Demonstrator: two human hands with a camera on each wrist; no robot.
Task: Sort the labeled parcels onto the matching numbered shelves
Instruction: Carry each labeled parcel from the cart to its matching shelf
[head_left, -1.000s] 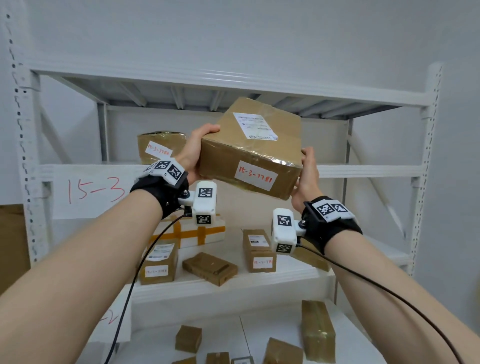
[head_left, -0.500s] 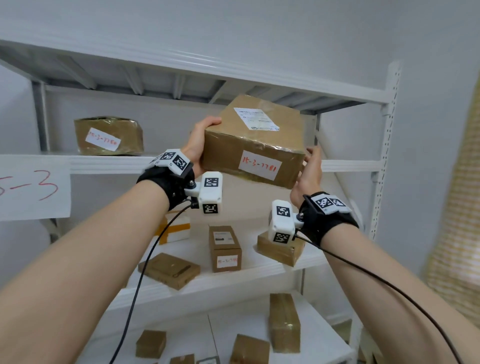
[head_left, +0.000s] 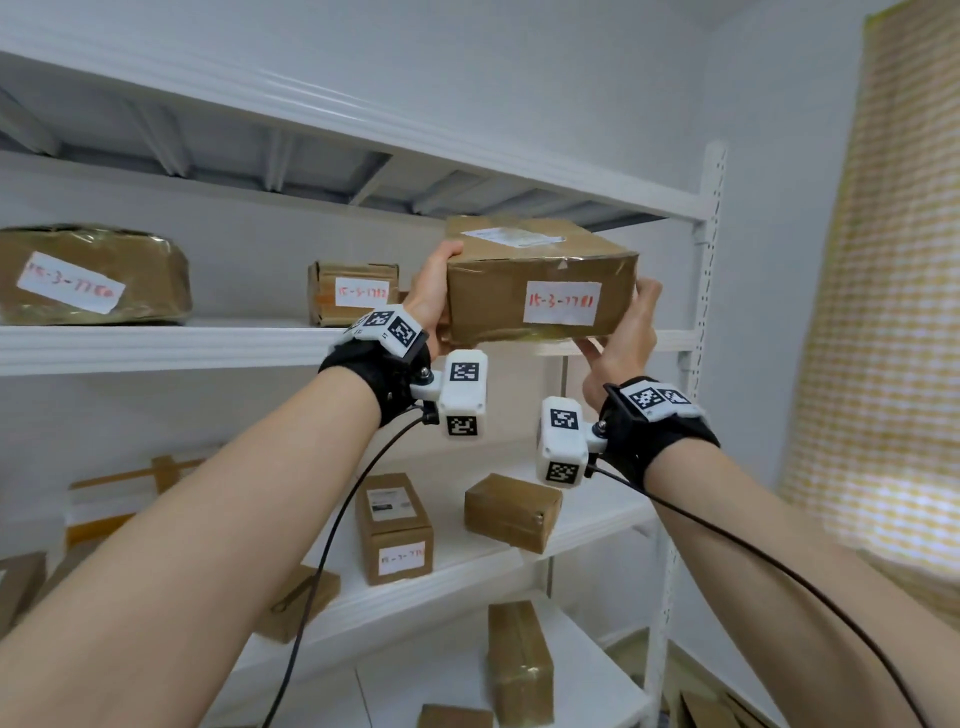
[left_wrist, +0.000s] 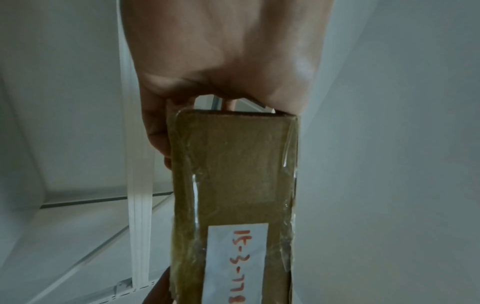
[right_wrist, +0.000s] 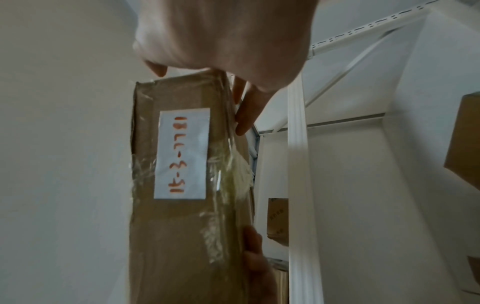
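A brown cardboard parcel (head_left: 540, 280) with a white label reading 15-3-7781 is held level at the front edge of the upper white shelf (head_left: 156, 345), near its right end. My left hand (head_left: 431, 296) grips its left end, thumb on top. My right hand (head_left: 623, 332) grips its right end, fingers under the bottom. In the left wrist view the parcel (left_wrist: 233, 195) fills the middle under my left hand (left_wrist: 223, 61). The right wrist view shows the parcel (right_wrist: 187, 185) and its label (right_wrist: 182, 154) below my right hand (right_wrist: 223, 41).
Two labeled parcels (head_left: 88, 275) (head_left: 353, 293) stand on the same shelf to the left. The shelf below holds several boxes (head_left: 395, 527) (head_left: 511, 512). The right upright post (head_left: 701, 312) is close to my right hand. A yellow checked curtain (head_left: 878, 312) hangs at far right.
The parcel has moved right and up to shelf height and now sits level instead of tilted. My view has swung right, so the 15-3 sign has left the frame.
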